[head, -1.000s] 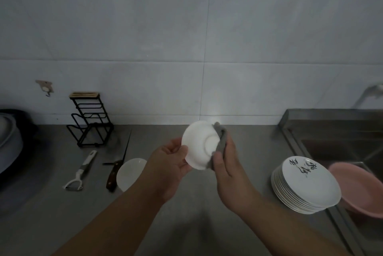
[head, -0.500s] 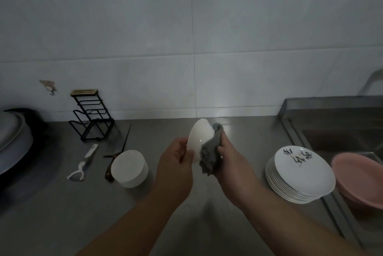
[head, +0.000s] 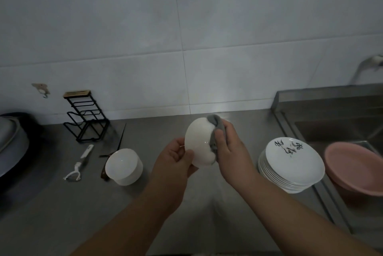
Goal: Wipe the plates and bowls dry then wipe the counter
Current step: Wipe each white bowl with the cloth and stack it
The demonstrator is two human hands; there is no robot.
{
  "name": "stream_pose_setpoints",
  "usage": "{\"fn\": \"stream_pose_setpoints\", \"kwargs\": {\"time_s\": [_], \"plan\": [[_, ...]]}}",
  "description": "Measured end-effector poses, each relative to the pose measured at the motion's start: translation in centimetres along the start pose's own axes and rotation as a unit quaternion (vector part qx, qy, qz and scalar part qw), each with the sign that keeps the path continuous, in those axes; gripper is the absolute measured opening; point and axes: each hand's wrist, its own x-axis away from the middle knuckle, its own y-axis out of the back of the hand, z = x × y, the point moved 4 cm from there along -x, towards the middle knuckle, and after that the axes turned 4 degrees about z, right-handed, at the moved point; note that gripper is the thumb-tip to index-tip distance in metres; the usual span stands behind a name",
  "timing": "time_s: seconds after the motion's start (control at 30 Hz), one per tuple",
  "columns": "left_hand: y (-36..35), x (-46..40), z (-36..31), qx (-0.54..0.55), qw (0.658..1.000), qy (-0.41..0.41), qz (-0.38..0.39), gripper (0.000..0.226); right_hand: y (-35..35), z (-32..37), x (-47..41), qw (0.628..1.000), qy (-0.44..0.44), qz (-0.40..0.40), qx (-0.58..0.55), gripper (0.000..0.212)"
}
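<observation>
White bowl, at the frame's centre above the counter, is pinched at its rim by the left hand while the right hand grasps a grey cloth against it, stacked plates lying at right, an upturned bowl at left.

glossy ceramic bowl, soft grey cloth, brushed metal counter

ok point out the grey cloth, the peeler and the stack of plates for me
grey cloth [head: 218, 124], head view, on the fold over the held bowl's rim
peeler [head: 79, 164], head view, on its white handle, just above the head
stack of plates [head: 294, 162], head view, on the face of the top plate
</observation>
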Motion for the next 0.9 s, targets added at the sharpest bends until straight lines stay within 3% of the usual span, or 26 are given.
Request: {"fn": "stream_pose_setpoints", "kwargs": {"time_s": [0.13, 0.3, 0.43, 0.53, 0.63, 0.7, 0.83, 0.9], "plan": [[-1.5, 0.3, 0.4, 0.018, 1.000, -0.008, -0.004, 0.024, -0.3, -0.6, 0.9, 0.994, -0.051, -0.079, -0.063, 0.039], [-2.7, 0.2, 1.0, 0.002, 0.999, 0.006, 0.032, 0.028, -0.4, -1.1, 1.8, 0.974, -0.139, -0.073, -0.164, 0.033], [-2.8, -0.2, -0.7, 0.017, 0.995, 0.046, 0.083, 0.027, 2.1, -1.3, 0.1, 0.992, -0.054, -0.047, -0.103, 0.024], [-2.8, -1.0, -2.3, 0.054, 0.989, 0.094, 0.105, 0.029, 4.0, -0.3, -0.4, 0.999, 0.029, 0.017, -0.020, 0.032], [-3.5, -1.0, -2.3, 0.057, 0.989, 0.079, 0.111, 0.027, 4.9, 0.3, -0.5, 0.996, 0.081, -0.004, 0.043, 0.042], [-4.0, -0.8, -1.6, 0.049, 0.994, 0.037, 0.088, 0.028, 4.3, 0.1, -0.1, 0.999, 0.039, -0.019, -0.008, 0.046], [-4.7, -0.2, 0.2, -0.006, 0.998, -0.017, 0.062, 0.024, 2.4, -0.5, 1.4, 0.978, -0.144, -0.054, -0.141, 0.034], [-5.0, 0.1, 0.5, -0.067, 0.994, -0.024, 0.083, 0.026, 2.7, -0.9, 1.3, 0.972, -0.164, -0.066, -0.153, 0.035]]}}
